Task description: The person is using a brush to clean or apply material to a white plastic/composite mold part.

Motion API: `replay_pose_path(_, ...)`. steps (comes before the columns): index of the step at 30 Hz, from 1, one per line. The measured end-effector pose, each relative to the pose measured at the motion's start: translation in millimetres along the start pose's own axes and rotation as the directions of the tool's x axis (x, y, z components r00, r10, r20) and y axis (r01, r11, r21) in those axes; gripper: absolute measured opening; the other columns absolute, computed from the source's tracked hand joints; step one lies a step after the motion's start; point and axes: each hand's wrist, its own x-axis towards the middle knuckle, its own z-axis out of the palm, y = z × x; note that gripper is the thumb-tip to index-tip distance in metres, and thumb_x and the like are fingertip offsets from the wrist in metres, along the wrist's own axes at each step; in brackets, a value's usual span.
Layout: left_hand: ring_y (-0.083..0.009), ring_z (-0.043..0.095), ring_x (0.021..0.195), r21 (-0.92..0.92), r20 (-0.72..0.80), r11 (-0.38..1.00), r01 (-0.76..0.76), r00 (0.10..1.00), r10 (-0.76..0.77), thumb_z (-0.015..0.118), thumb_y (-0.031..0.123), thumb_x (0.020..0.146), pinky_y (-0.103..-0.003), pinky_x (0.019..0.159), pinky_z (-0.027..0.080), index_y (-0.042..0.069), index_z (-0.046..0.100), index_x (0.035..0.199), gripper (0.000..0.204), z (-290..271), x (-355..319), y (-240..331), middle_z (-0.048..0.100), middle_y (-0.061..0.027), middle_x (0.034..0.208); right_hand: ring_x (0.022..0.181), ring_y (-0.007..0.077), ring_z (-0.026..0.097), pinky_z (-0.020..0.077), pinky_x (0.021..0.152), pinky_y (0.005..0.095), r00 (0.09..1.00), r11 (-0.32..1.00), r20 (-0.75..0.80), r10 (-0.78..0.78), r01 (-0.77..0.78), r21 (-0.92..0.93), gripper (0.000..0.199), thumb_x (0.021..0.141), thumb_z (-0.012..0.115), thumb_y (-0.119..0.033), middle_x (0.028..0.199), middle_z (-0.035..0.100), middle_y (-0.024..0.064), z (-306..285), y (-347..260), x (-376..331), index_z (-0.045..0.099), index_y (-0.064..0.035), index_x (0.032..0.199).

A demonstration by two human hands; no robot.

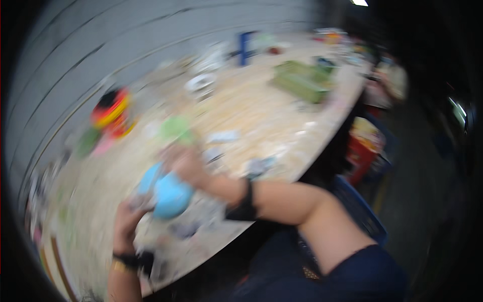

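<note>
A light-blue rounded object (172, 197), smooth and ball-like, is held over the worktable; motion blur hides its exact kind. My left hand (129, 214) grips its lower left side, with the fingers bent around the edge. Against its upper right side is my right hand (185, 163), its fingers curled but smeared by motion, so whether they grip the blue object or something small is unclear. Just beyond the right hand lies a blurred light-green thing (176, 128).
The pale, stained worktable (241, 113) curves along a grey block wall (100, 45). A red, yellow and black container (113, 111) stands by the wall. Farther off are a white roll-like item (201, 83), an olive-green basket (302, 81) and a blue upright piece (244, 49). A red bin (361, 156) stands right of the table.
</note>
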Motion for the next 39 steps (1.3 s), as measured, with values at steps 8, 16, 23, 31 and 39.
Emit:
replay_pose_path(8, -0.0110, 0.064, 0.084, -0.106, 0.030, 0.988, -0.108, 0.993, 0.112, 0.079, 0.002, 0.066, -0.026, 0.074, 0.051, 0.000, 0.062, 0.108, 0.045, 8, -19, 23, 0.067, -0.0020, 0.095, 0.072, 0.0429, 0.057, 0.0432, 0.063, 0.0471, 0.968, 0.971, 0.086, 0.236, -0.237, 0.007, 0.021, 0.080, 0.066, -0.019, 0.068, 0.056, 0.0237, 35, -72, 23, 0.056, 0.0001, 0.076)
replay_pose_path(16, -0.0165, 0.056, 0.109, -0.282, -0.084, 0.938, -0.200, 0.980, 0.183, 0.070, 0.013, 0.080, -0.032, 0.093, 0.044, 0.000, 0.052, 0.124, 0.049, -38, 16, 15, 0.059, -0.0069, 0.118, 0.072, 0.0383, 0.059, 0.0447, 0.066, 0.0436, 0.960, 0.963, 0.078, 0.268, -0.267, -0.023, 0.020, 0.080, 0.066, -0.017, 0.072, 0.059, 0.0211, 37, -60, 78, 0.055, 0.0002, 0.077)
replay_pose_path(23, -0.0194, 0.053, 0.114, -0.259, -0.202, 0.929, -0.264, 0.955, 0.215, 0.063, 0.014, 0.088, -0.034, 0.098, 0.041, 0.001, 0.047, 0.131, 0.048, -85, 46, 12, 0.055, -0.0079, 0.125, 0.057, 0.0253, 0.060, 0.0472, 0.061, 0.0370, 0.826, 0.770, 0.177, 0.536, -0.564, 0.298, 0.036, 0.092, 0.056, -0.029, 0.059, 0.059, 0.0105, -44, -77, 60, 0.055, 0.0004, 0.071)
replay_pose_path(31, -0.0179, 0.057, 0.103, -0.250, -0.182, 0.922, -0.296, 0.950, 0.255, 0.060, 0.014, 0.088, -0.032, 0.090, 0.044, -0.001, 0.055, 0.119, 0.035, -97, 113, -4, 0.060, -0.0087, 0.111, 0.064, 0.0147, 0.062, 0.0491, 0.063, 0.0286, 0.852, 0.853, 0.061, 0.519, -0.514, -0.087, 0.044, 0.092, 0.056, -0.044, 0.069, 0.065, 0.0089, -163, -75, 15, 0.065, -0.0034, 0.076)
replay_pose_path(39, -0.0177, 0.057, 0.101, -0.275, -0.095, 0.927, -0.254, 0.967, 0.236, 0.059, 0.013, 0.088, -0.031, 0.088, 0.044, -0.002, 0.055, 0.118, 0.034, -79, 155, -19, 0.060, -0.0087, 0.109, 0.050, 0.0088, 0.053, 0.0447, 0.046, 0.0237, 0.537, 0.542, -0.109, 0.837, -0.840, 0.027, 0.036, 0.089, 0.064, -0.039, 0.074, 0.062, 0.0060, -256, -78, -30, 0.065, -0.0031, 0.081)
